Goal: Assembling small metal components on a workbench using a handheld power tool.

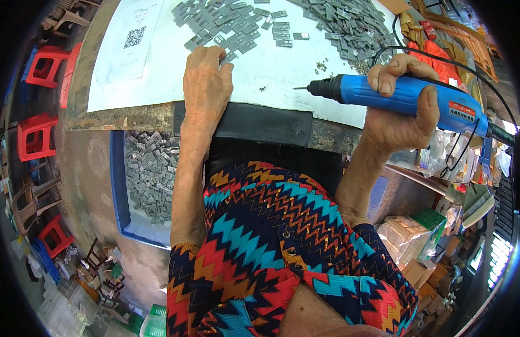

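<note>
Blue electric screwdriver [403, 96], a smooth plastic cylinder with a ribbed black nose and slim metal bit, lies level above the right side of the table, bit pointing left. The right hand [403, 123] wraps firmly around its body, thumb on the near side. The left hand [208, 84] is half curled, knuckles up, at the near edge of a loose heap of flat, matt grey rectangular pieces [226, 25]; whether it pinches one I cannot tell. Tiny metallic bits [322, 65] lie scattered on smooth white sheeting [159, 84], which covers worn, rough-edged wood [136, 120]. Left and near, a blue-walled tray [118, 191] holds more grey pieces.
</note>
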Tool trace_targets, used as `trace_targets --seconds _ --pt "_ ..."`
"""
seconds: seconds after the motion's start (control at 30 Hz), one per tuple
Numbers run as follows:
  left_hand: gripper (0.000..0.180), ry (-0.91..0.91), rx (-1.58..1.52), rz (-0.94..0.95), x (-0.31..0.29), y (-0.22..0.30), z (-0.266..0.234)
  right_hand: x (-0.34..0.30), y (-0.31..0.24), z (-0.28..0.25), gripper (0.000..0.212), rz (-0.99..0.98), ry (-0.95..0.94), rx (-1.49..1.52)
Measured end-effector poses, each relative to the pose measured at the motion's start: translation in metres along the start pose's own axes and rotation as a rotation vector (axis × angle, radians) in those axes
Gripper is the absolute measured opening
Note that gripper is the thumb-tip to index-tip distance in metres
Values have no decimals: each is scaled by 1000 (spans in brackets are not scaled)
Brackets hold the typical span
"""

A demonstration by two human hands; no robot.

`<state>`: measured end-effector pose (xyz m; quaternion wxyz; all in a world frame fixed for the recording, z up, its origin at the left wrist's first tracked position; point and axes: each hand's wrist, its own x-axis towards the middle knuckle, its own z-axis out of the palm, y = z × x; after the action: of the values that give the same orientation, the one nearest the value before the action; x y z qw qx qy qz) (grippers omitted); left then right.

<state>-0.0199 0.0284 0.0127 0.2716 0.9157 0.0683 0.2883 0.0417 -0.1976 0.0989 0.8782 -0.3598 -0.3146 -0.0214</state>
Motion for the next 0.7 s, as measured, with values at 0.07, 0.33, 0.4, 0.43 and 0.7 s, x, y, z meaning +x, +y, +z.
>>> trace_targets --seconds 0.07,0.33,0.4,0.43,0.7 --pt "12 -38 17 -49 1 -1 2 1 0 0 28 -11 9 -13" --pt "10 -165 -143 12 3 15 14 4 5 -7 31 -40 -50 -172" --pt "10 -183 -187 36 3 23 19 5 7 -9 29 -26 -48 -162" --pt "10 -197 -199 53 3 27 22 6 8 -9 29 -16 -33 -179" --pt "10 -233 -288 53 3 35 36 17 22 -8 26 30 -29 -236"
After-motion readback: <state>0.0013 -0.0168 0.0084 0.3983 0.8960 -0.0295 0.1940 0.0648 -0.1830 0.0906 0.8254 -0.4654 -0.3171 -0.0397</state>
